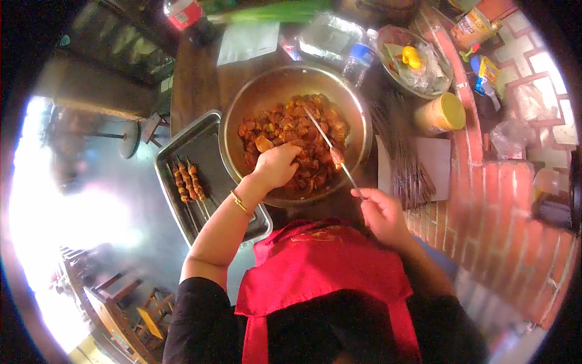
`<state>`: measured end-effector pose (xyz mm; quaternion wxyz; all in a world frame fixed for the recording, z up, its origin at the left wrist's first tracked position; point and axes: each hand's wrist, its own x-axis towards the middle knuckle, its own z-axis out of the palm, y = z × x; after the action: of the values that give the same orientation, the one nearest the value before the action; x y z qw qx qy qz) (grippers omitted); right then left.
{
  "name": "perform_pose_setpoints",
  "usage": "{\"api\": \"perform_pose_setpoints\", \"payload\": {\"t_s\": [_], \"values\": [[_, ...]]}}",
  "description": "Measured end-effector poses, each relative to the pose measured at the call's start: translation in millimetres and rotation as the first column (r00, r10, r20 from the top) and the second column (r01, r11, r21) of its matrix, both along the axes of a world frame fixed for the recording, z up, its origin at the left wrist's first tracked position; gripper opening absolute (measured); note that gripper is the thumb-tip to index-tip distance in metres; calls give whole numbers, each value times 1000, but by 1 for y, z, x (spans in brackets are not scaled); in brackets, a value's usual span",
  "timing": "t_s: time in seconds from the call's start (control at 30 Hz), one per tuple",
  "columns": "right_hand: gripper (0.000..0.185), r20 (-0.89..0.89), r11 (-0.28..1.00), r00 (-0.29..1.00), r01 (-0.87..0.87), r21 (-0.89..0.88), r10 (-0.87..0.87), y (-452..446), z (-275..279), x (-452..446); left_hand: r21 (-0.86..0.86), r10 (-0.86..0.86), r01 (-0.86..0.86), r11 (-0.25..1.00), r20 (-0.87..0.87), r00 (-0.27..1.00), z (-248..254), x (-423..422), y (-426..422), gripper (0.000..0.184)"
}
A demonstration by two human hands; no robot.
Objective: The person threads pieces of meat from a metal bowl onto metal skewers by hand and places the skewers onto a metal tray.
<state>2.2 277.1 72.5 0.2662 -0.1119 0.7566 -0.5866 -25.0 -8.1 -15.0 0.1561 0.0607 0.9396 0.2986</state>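
A large steel bowl (229, 136) holds many chunks of reddish marinated meat (285, 124). My left hand (279, 165) reaches over the bowl's rim, its fingers bent down into the meat; whatever they grip is hidden. To the right, my right hand (381, 213) pinches the lower end of a metal skewer (317, 126). That skewer slants up and left over the bowl, with one piece of meat (337, 156) threaded partway along it. Left of the bowl, a metal tray (176, 219) carries several loaded skewers (189, 181) lying side by side.
Bare skewers (407, 176) lie in a bundle on a white sheet right of the bowl. Behind stand a water bottle (360, 57), a clear plastic container (330, 37), a basin (445, 91) of bags and a yellow-lidded tub (442, 113). A brick wall (485, 200) borders the right.
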Motion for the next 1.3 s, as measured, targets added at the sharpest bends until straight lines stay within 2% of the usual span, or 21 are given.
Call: {"api": "perform_pose_setpoints", "payload": {"t_s": [0.03, 0.07, 0.13, 0.27, 0.37, 0.43, 0.47, 0.5, 0.53, 0.57, 0.6, 0.63, 0.67, 0.7, 0.77, 0.8, 0.93, 1.03, 1.2, 1.27, 1.3], "values": [[26, 5, 1000, 1000, 1, -7, -1, 2, 0, 1, -140, -30, 18, 990, -84, 996, -1, 5, 3, 33], [26, 10, 1000, 1000, 3, -15, -2, 3, 0, 3, -138, -26, 14, 990, -86, 996, -2, 7, 4, 33], [26, 7, 1000, 1000, 11, -18, -11, 6, 1, 6, -270, -107, 85, 959, -67, 992, 20, 4, 11, 30], [27, 20, 999, 1000, 25, -35, -24, 14, -3, 15, -343, -166, 138, 929, -54, 985, 7, 0, 17, 28], [28, 30, 999, 998, 52, -7, -52, 15, -4, 22, -351, -157, 95, 931, -151, 976, 3, 2, 21, 25], [28, 36, 998, 998, 55, -4, -55, 16, -4, 25, -153, 10, -57, 987, -289, 957, 7, 3, 28, 19], [27, 44, 999, 998, 51, 1, -51, 17, -4, 26, -155, 5, -53, 987, -291, 957, 9, 2, 31, 19], [27, 42, 998, 998, 55, -2, -55, 17, -4, 27, 194, 277, -258, 946, -79, 958, 11, 0, 33, 18], [27, 58, 1000, 998, 29, 12, -29, 17, -5, 28, 459, 443, -489, 742, 213, 871, 12, -2, 33, 19], [27, 76, 1000, 997, 0, 26, -2, 18, -5, 28, 457, 442, -488, 743, 212, 872, 10, -3, 32, 19], [27, 77, 1000, 997, -2, 23, 0, 17, -5, 29, 759, 365, -618, 206, 526, 768, 11, -2, 29, 18], [26, 40, 998, 998, -50, 29, 49, 16, -5, 29, 659, 99, -624, -420, 717, 690, 13, 0, 27, 19], [26, 3, 994, 995, -101, 37, 101, 14, -5, 28, 619, 137, -592, -516, 742, 656, 14, 1, 28, 19], [26, 1, 993, 994, -110, 36, 110, 13, -7, 28, 620, 143, -586, -521, 741, 656, 13, 2, 25, 19], [26, -127, 990, 982, -136, 33, 140, 12, -14, 30, 575, 65, -539, -615, 718, 692, 11, 4, 19, 20], [26, -128, 989, 981, -143, 35, 146, 12, -17, 30, 553, 60, -532, -642, 728, 683, 14, 4, 19, 20], [26, -142, 987, 978, -147, 66, 155, 12, -18, 27, 571, 94, -498, -653, 713, 694, 22, 3, 16, 20], [26, -122, 981, 977, -159, 113, 172, 7, -5, 23, 609, 176, -522, -597, 734, 656, 26, 4, 19, 20], [26, -33, 976, 985, -164, 145, 170, 7, -5, 21, 688, 177, -497, -528, 662, 729, 26, 5, 22, 20], [26, -163, 981, 973, -146, 124, 165, 9, -12, 23, 664, 161, -516, -542, 684, 711, 34, 8, 28, 21], [26, -160, 981, 973, -148, 124, 167, 9, -13, 24, 641, 148, -530, -554, 703, 695, 38, 9, 31, 22]]}}
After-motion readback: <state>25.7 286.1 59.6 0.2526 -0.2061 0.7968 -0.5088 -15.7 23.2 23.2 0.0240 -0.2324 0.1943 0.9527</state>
